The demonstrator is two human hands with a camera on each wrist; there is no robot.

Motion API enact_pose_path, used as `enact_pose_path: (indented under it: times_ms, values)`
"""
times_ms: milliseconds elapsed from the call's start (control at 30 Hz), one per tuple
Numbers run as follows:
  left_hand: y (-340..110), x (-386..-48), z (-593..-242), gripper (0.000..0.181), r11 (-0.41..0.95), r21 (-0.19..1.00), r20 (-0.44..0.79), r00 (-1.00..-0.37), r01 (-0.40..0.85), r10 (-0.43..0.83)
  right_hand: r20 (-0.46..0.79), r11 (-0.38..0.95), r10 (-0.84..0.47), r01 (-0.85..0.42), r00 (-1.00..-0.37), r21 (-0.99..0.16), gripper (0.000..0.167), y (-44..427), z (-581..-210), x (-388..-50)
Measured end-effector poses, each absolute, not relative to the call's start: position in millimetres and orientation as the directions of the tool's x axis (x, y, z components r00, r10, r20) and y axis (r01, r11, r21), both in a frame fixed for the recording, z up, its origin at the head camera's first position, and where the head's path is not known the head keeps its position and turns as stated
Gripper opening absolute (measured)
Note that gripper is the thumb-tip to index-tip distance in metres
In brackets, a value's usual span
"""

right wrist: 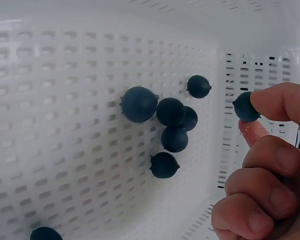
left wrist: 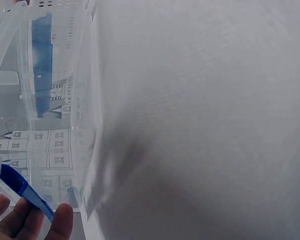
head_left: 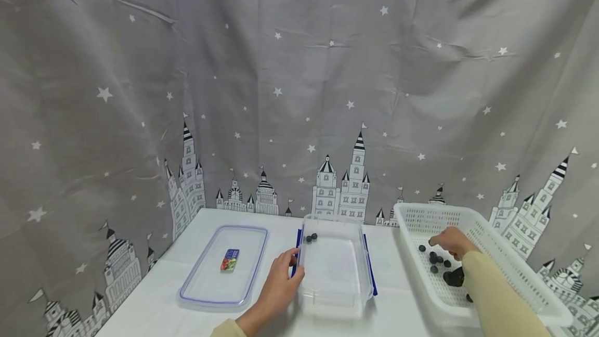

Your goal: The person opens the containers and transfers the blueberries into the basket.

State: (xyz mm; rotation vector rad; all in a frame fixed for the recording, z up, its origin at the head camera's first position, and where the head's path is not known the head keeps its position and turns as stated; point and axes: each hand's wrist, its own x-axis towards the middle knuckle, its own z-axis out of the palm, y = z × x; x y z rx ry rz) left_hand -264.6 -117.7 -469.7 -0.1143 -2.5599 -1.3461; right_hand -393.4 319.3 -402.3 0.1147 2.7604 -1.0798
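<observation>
My right hand (head_left: 453, 242) is over the white basket (head_left: 503, 254), pinching a small dark blueberry-like ball (right wrist: 246, 106) between thumb and index finger; its other fingers are curled. Several more dark balls (right wrist: 174, 139) lie on the basket floor, some touching. At the middle stands a clear plastic food container (head_left: 334, 264) without a lid, two dark balls (head_left: 311, 237) in its far left corner. My left hand (head_left: 281, 277) is at the container's left side, its thumb and fingers around the blue latch (left wrist: 20, 185).
Left of the container, a clear lid (head_left: 201, 274) with a blue rim and a colored label (head_left: 230, 260) lies flat on the white table (head_left: 154, 295). A second blue latch (head_left: 369, 267) sticks out on the container's right. Behind hangs a grey curtain (head_left: 299, 66) with castles and stars.
</observation>
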Motion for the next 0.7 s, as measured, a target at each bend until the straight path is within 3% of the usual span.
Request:
enact_pose_path:
  times_ms: [233,433,700]
  values:
    - [-118.2,-264.0,-470.6,0.048,0.569,0.801,0.257,-0.965,0.185,-0.047,-0.185,0.752,0.010,0.129,-0.983,-0.647,0.038,319.9,-407.3,-392.3]
    - [-117.6,-264.5,-472.1,0.047,0.572,0.799,0.257,-0.965,0.185,-0.048,-0.121,0.778,-0.040,0.045,-0.992,-0.627,0.018,311.3,-401.4,-392.4]
    - [-117.8,-265.1,-471.6,0.047,0.577,0.794,0.268,-0.962,0.191,-0.052,-0.022,0.784,-0.128,-0.087,-0.992,-0.615,0.021,287.4,-381.8,-399.7]
